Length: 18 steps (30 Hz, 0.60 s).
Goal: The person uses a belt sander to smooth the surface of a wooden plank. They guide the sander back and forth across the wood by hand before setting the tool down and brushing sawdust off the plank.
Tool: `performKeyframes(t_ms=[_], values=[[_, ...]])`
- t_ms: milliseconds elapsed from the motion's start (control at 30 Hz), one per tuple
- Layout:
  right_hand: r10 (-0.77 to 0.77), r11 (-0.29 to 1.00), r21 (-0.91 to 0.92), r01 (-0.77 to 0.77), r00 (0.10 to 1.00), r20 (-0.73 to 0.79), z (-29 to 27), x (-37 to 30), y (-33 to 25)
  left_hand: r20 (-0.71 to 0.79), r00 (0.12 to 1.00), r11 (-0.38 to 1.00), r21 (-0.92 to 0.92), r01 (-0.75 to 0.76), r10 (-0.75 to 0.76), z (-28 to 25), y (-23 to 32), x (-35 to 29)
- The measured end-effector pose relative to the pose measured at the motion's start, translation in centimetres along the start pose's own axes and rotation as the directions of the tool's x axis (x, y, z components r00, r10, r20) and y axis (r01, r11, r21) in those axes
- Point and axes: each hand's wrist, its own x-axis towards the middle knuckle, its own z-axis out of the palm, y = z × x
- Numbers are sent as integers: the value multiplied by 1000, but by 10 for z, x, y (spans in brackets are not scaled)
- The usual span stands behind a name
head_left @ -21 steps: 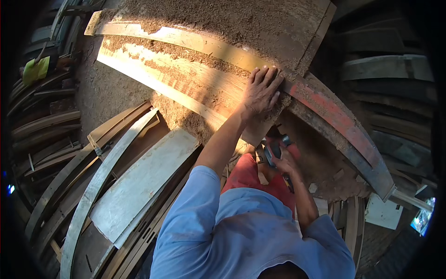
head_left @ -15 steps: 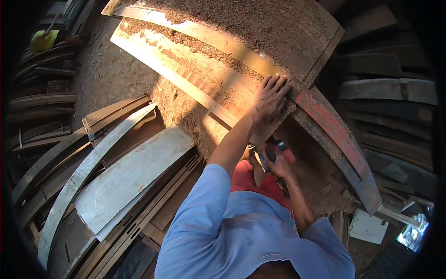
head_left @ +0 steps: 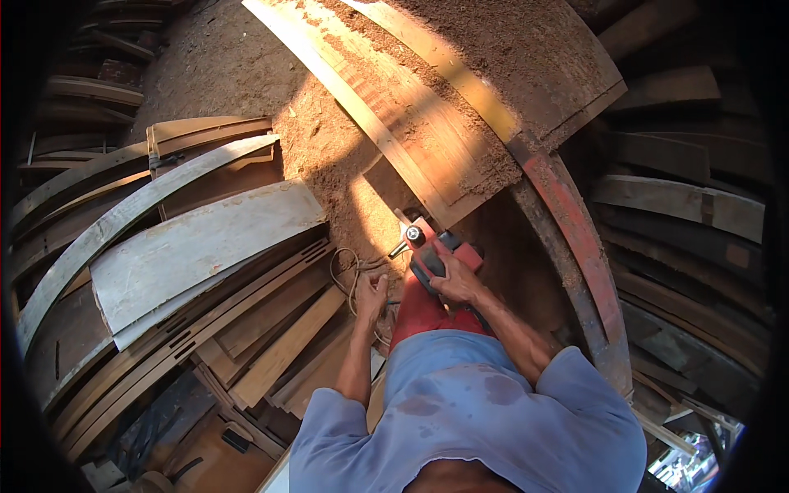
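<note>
A woodworking workshop: stacked boards point(head_left: 289, 350), sawdust-strewn ground point(head_left: 319, 131), red-and-black power tool point(head_left: 427, 260).

No text, label, number or sign is showing readably on anything here. A pale mark is showing on the black knob point(head_left: 414, 236) of the red tool point(head_left: 468, 256), but it is appearing too small to make out.
</note>
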Motion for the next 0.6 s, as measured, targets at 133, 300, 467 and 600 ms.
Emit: performKeyframes(t_ms=[133,300,467,600], values=[[-223,973,53,227,972,-69,5,-20,-31,-21,999,937,-347,35,-45,50,-6,-47],[-321,935,128,331,943,-89,-2,-46,-52,-71,995,892,-442,-94,70,57,67,-93],[-326,936,106,336,940,-100,-19,-71,-66,-239,941,951,-136,-277,240,62,97,-97],[-287,948,96,304,945,-159,-32,-76,-50,-205,940,905,-277,-323,273,77,120,-92]])
